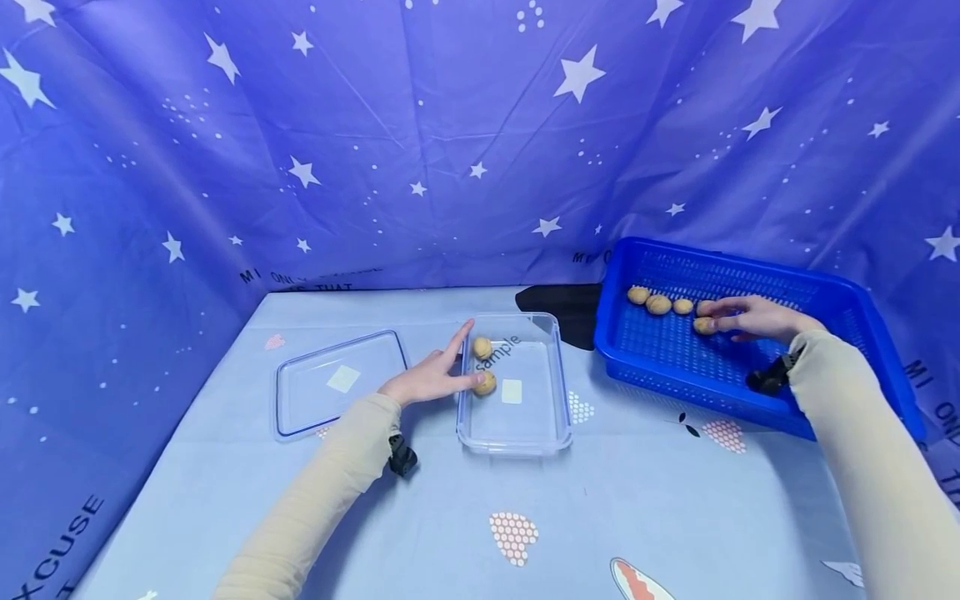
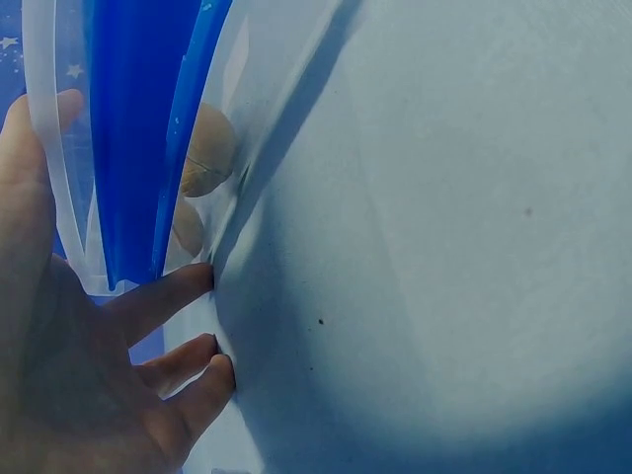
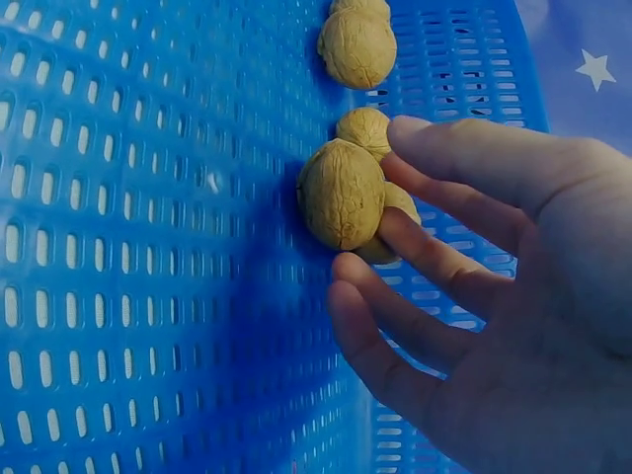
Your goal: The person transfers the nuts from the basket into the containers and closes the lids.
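Note:
My left hand (image 1: 432,377) is at the left side of a clear plastic food container (image 1: 525,427), thumb over its rim and index finger stretched along the outside. Two walnuts lie inside near that wall: a farther walnut (image 1: 482,347) and a nearer walnut (image 1: 486,382) beside the thumb tip. In the right wrist view, my right hand (image 3: 533,267) reaches into the blue perforated basket (image 3: 128,296). Its loosely bent fingers spread around a front walnut (image 3: 341,193), with fingertips right at its side. Behind it are a smaller walnut (image 3: 362,129) and one partly hidden by the fingers.
A clear lid (image 1: 307,417) with a blue seal lies left of the container. More walnuts (image 1: 658,305) sit in a row along the basket's left part. A dark patch (image 1: 558,310) shows between container and basket. The starry curtain (image 1: 450,125) rises behind the table.

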Available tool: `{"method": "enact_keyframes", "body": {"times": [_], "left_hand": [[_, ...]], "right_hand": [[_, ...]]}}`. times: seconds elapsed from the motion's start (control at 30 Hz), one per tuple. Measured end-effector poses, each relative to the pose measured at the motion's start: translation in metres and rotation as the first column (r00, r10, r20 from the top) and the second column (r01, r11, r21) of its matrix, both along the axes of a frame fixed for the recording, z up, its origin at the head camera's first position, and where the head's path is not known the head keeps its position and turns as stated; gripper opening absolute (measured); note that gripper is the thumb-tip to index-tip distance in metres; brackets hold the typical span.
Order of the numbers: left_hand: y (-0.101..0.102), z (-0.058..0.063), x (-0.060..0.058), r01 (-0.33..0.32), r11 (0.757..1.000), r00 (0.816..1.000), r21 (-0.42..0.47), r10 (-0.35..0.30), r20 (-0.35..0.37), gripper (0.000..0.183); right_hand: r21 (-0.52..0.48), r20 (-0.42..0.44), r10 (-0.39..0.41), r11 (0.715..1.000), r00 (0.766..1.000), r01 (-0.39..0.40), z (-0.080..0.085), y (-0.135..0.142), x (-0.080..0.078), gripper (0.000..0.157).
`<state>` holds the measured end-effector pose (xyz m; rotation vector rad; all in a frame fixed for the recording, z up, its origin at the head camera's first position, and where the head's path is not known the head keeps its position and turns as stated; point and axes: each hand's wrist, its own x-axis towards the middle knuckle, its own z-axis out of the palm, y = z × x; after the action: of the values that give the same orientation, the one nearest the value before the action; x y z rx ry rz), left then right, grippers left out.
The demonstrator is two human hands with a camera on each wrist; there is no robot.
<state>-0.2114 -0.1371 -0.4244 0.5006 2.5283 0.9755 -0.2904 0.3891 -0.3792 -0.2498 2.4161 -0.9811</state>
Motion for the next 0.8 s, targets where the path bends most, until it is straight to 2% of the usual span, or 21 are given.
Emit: {"method": "enact_keyframes", "body": {"times": [0.2, 0.5, 0.8], "left_hand": [[0.0, 0.0, 0.0, 0.002, 1.0, 1.0, -0.002, -0.002, 0.0, 0.095], [0.0, -0.002, -0.001, -0.004, 1.0, 1.0, -0.008, 0.004, 0.012, 0.095], [-0.001, -0.003, -0.003, -0.02, 1.0, 1.0, -0.009, 0.02, 0.006, 0.093]], "right_hand": [[-0.007, 0.066, 0.007, 1.0, 0.998, -0.006, -0.002, 0.0, -0.002, 0.065], [-0.061, 0.119, 0.001, 0.998, 0.993, 0.006, -0.01, 0.003, -0.001, 0.064], [-0.105, 0.091, -0.009, 0.994, 0.996, 0.019, -0.012, 0.004, -0.005, 0.054]]}}
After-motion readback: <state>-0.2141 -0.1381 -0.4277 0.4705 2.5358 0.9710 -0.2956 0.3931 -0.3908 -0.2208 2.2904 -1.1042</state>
